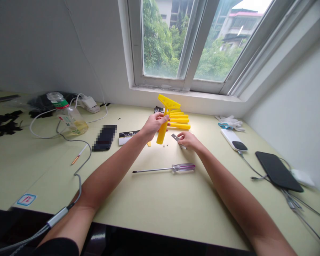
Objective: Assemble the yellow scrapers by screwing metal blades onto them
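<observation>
My left hand [154,125] is wrapped round the handle of a yellow scraper [162,133], lifted above the table with its wide head up. Low over the table, my right hand [188,140] pinches a flat grey metal blade [175,137] between thumb and fingers. Behind both hands lie several more yellow scraper handles [180,121] in a row. A few tiny screws [167,144] rest on the table between my hands. Nearer to me lies a screwdriver [183,168] with a clear and purple handle, its tip pointing left.
Left of my hands are a black-and-white package card [125,138], a dark phone [105,138], a cigarette [76,159], cables and a plastic bottle [74,119]. On the right lie white gloves [236,123], a white power bank [230,138] and a black device [277,170]. A window stands behind.
</observation>
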A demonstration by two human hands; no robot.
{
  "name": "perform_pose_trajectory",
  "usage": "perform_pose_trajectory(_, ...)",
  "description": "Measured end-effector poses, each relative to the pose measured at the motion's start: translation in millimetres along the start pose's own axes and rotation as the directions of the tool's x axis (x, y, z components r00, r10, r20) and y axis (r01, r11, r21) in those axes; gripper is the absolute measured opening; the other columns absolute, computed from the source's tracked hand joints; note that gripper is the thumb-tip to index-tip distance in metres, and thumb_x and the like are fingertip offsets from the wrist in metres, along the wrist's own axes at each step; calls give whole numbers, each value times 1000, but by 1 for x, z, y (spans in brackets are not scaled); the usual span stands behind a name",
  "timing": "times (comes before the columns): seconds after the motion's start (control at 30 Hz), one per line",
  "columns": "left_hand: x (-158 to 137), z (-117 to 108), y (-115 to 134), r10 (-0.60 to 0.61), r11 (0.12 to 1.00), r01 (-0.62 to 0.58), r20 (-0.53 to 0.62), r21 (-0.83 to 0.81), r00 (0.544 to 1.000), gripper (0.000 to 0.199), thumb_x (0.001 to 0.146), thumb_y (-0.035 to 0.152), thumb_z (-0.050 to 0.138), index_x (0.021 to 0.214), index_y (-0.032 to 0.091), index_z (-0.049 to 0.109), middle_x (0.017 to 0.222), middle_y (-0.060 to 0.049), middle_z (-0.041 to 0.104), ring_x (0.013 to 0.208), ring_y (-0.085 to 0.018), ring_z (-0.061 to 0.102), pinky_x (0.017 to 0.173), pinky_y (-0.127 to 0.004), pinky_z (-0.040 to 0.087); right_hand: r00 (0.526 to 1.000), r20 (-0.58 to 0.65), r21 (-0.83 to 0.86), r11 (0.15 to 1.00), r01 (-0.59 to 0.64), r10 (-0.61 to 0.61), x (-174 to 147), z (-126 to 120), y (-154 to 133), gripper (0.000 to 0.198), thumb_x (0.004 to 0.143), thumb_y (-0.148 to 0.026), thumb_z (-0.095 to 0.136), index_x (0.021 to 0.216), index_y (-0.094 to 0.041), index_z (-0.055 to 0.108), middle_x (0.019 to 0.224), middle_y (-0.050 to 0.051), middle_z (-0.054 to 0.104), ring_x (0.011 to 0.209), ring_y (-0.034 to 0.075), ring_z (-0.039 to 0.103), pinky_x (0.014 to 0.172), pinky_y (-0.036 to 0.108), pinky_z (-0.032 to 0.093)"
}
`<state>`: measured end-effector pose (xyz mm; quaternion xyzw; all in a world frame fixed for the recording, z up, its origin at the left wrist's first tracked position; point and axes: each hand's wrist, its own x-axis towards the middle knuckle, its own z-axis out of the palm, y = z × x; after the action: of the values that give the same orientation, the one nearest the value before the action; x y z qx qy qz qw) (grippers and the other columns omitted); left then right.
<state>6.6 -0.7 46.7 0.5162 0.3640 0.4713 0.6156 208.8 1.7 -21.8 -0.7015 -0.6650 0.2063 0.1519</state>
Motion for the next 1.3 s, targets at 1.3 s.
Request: perform_pose_trajectory(1.3,-9,2,-16,-240,946,82,505,315,829,46,78,56,68,96,15,56,99,-12,66,70,-17,68,64,-33,57,936,-312,581,748,323,-162,-40,-82,-13,42,66,-54,77,73,-14,68,68,2,63,60,11,51,55,25,40)
